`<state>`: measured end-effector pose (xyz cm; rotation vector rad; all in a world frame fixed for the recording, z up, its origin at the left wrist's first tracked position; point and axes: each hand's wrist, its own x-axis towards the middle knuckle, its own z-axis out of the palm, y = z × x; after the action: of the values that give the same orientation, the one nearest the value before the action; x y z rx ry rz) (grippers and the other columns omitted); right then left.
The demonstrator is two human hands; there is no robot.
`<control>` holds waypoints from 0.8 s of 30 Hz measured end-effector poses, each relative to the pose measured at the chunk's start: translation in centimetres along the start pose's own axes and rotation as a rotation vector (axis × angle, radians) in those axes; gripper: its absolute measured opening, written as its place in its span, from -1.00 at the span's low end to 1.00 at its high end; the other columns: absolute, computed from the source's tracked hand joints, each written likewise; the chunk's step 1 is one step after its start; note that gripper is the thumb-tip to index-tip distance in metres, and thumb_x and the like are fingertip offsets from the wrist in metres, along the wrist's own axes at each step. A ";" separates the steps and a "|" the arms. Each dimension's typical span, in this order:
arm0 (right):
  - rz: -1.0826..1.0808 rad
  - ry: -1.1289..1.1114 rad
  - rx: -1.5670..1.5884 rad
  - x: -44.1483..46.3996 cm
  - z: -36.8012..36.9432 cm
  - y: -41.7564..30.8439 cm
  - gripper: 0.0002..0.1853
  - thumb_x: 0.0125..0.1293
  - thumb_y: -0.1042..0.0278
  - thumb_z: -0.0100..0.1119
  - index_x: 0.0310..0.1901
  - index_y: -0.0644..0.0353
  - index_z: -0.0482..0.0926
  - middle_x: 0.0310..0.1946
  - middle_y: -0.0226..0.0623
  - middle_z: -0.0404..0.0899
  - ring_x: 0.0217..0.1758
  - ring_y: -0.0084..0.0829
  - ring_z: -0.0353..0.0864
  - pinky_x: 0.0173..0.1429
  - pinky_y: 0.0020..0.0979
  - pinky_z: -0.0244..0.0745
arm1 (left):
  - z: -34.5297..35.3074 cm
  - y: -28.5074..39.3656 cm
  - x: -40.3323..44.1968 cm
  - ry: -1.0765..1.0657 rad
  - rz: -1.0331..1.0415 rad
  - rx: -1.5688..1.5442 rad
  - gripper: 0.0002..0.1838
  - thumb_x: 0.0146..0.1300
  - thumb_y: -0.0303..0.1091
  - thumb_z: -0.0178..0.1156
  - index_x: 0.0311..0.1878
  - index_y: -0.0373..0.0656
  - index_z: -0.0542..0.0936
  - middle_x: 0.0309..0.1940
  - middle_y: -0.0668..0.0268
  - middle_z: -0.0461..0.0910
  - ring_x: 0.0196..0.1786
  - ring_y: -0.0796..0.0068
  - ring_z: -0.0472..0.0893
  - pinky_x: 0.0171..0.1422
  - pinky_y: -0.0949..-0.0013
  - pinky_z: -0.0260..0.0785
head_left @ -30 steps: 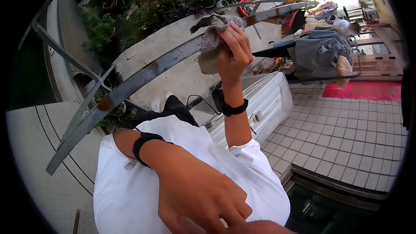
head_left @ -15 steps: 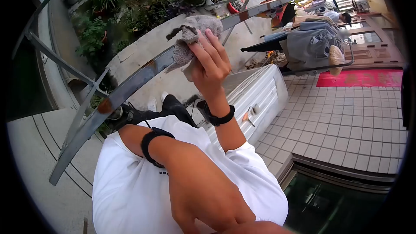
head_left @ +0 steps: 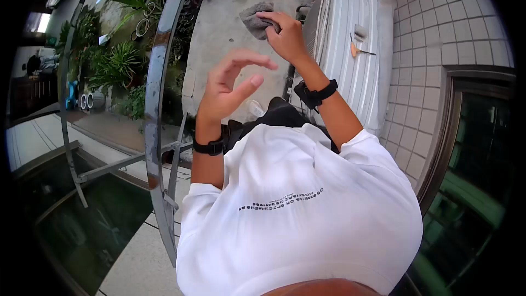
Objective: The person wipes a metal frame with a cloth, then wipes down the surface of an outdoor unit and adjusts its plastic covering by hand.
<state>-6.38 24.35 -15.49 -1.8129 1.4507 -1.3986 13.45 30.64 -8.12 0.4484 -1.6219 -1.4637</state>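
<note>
Some floor [head_left: 224, 30] shows between rail [head_left: 156, 71] and unit [head_left: 342, 82]. Right hand's [head_left: 289, 38] fingers clamp rag [head_left: 255, 19] near unit's left edge; left hand's [head_left: 222, 86] thumb and fingers apart. Tool [head_left: 355, 50] on unit.

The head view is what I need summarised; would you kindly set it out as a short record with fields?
Right hand: pinching the grey cloth
Left hand: nothing seen in it; fingers and thumb half curled, apart
Metal rail: rust-patched, left of both hands, touched by neither
White ribbed unit: right of the right hand, an orange-handled tool on top
Plants: green, around the rail's far part
</note>
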 end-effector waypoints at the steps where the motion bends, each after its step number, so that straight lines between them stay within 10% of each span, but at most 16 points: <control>1: 0.077 -0.012 0.041 -1.8 -0.9 0.7 -0.61 0.15 0.57 0.10 0.01 0.16 0.74 -0.16 -0.07 0.73 -0.15 -0.09 0.72 0.04 -0.28 0.60 | -0.3 -3.1 0.4 0.105 -0.072 0.226 -0.36 0.21 -0.39 0.46 0.35 -0.20 0.45 0.26 0.04 0.59 0.34 0.15 0.57 0.43 0.00 0.34; 4: 0.249 -0.051 0.149 -5.8 -4.1 1.2 -0.56 0.16 0.56 0.10 0.10 0.15 0.70 -0.02 -0.11 0.75 0.01 -0.21 0.76 0.17 -0.34 0.59 | 0.6 -10.5 0.7 0.053 -0.179 0.618 -0.06 0.20 -0.37 0.49 0.56 -0.19 0.16 0.44 0.07 0.36 0.44 0.23 0.42 0.47 0.18 0.31; 7: 0.203 -0.010 0.226 -8.7 -6.3 0.3 -0.55 0.22 0.52 0.16 0.18 0.20 0.63 0.01 -0.07 0.72 0.01 -0.14 0.74 0.18 -0.30 0.59 | 3.2 -14.6 0.7 -0.150 -0.406 0.118 0.07 0.13 -0.38 0.54 0.59 -0.16 0.04 0.47 0.13 0.28 0.45 0.29 0.38 0.50 0.20 0.28; 12: 0.221 0.043 -0.008 -11.9 -8.8 1.9 -0.43 0.24 0.41 0.23 0.33 0.15 0.46 0.08 -0.03 0.58 0.12 -0.01 0.59 0.31 -0.19 0.49 | 7.8 -20.2 0.6 -0.159 -0.565 -0.032 -0.38 0.32 -0.56 0.17 0.45 -0.24 0.30 0.22 0.19 0.55 0.29 0.39 0.52 0.43 0.29 0.33; 24: 0.936 -0.373 -0.358 -26.8 -19.1 11.0 -0.46 0.43 0.07 0.17 0.34 0.16 0.48 0.10 0.05 0.66 0.21 0.03 0.62 0.26 -0.11 0.51 | 13.6 -27.2 5.8 0.201 -0.083 0.594 -0.20 0.09 -0.76 -0.01 0.47 -0.06 0.43 0.12 -0.06 0.51 0.17 -0.14 0.57 0.32 0.11 0.42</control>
<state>-26.95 49.19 -28.37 -1.1568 2.0058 -0.3378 -8.07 28.07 -30.14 0.9717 -1.8710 -0.9327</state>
